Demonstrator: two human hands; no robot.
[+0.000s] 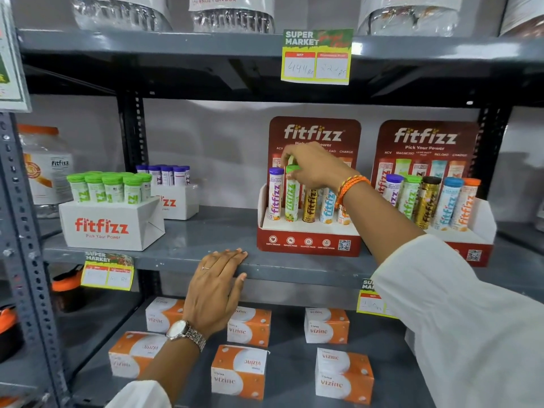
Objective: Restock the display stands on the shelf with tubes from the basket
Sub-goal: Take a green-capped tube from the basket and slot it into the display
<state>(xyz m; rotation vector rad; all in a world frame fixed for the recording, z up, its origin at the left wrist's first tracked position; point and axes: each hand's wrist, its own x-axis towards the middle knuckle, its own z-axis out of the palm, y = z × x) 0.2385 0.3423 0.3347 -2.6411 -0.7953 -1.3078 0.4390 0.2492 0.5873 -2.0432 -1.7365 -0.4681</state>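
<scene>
Head view: right hand (pixel 312 167) grips green-capped tube (pixel 292 195).

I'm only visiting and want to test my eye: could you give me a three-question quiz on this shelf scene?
1. True or false: the right hand grips a green-capped tube.
2. Where does the left hand rest? A) shelf edge B) orange box C) price tag
3. What cap colour has the tube furthest left in that display stand?

Key: 1 true; 2 A; 3 purple.
</scene>
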